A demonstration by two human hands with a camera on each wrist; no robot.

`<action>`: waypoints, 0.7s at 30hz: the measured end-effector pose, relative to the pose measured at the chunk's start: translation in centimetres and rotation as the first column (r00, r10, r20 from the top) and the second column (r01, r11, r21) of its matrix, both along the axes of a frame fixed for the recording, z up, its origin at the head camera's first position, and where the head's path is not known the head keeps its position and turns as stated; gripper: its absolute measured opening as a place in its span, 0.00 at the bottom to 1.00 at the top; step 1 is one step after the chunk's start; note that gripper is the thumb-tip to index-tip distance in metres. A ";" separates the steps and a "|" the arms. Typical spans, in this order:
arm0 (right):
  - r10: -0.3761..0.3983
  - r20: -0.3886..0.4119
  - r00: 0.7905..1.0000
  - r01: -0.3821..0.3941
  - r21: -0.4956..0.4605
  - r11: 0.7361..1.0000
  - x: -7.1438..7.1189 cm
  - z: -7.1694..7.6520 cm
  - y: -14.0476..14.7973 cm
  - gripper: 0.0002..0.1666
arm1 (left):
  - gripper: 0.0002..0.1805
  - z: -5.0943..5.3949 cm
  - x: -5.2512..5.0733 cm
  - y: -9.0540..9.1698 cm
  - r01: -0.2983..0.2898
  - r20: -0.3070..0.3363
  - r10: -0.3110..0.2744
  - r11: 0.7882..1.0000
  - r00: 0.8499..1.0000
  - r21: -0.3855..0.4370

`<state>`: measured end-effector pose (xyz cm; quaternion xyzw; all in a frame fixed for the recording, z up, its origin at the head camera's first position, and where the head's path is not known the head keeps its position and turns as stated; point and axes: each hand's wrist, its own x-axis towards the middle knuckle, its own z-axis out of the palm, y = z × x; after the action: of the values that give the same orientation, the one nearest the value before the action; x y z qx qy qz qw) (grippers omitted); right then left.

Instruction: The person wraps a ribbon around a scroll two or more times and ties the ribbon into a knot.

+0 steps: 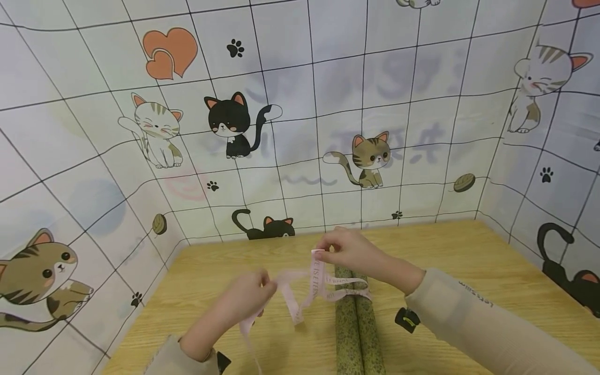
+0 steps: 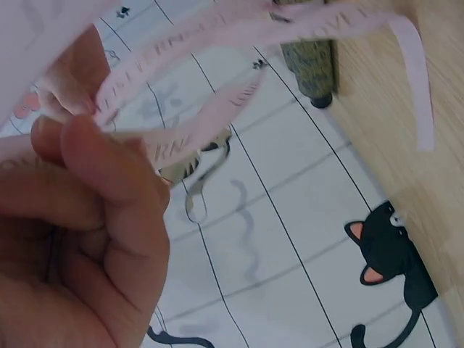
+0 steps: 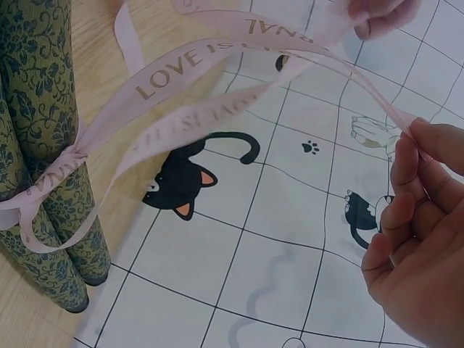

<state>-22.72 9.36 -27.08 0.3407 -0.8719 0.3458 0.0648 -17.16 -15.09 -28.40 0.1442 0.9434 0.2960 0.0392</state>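
Observation:
Two long green rods with a dark floral pattern (image 1: 349, 333) lie side by side on the table, with dark end caps in the right wrist view. A pink ribbon (image 3: 174, 76) printed with gold lettering wraps round both rods, and its loose lengths rise off to their left. My left hand (image 1: 246, 297) pinches one length between thumb and forefinger, with a tail hanging below. Above and just left of the rods, my right hand (image 1: 353, 251) pinches another part of the ribbon, folded upward. Between the hands the ribbon hangs in loops, one end dangling free.
The table (image 1: 201, 271) has a pale wood grain. White grid-patterned walls (image 1: 300, 120) with cartoon cats enclose its back and sides. A small black device (image 1: 407, 320) sits beside the right sleeve.

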 end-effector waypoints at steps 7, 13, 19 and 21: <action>0.010 -0.003 1.000 -0.010 -0.012 1.000 -0.1 -0.2 0.0 0.08 | 0.14 -1.4 2.1 2.5 0.169 0.148 -0.176 0.984 0.973 0.054; 0.010 -0.005 1.000 -0.010 -0.003 1.000 0.0 -0.2 0.2 0.08 | 0.10 -3.0 2.8 5.8 0.266 0.089 -0.275 0.958 0.957 0.104; 0.007 0.004 1.000 -0.007 0.002 1.000 0.3 -0.1 0.3 0.08 | 0.14 -4.8 2.7 8.4 0.306 0.194 -0.333 0.939 0.923 0.159; 0.012 0.005 1.000 -0.012 0.004 1.000 0.4 -0.2 0.4 0.08 | 0.17 -5.4 2.8 8.9 0.329 0.243 -0.359 0.932 0.901 0.153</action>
<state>-22.37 9.71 -27.28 0.3451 -0.8708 0.3451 0.0600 -14.36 -6.20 -33.83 0.2694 0.8715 0.3519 0.2097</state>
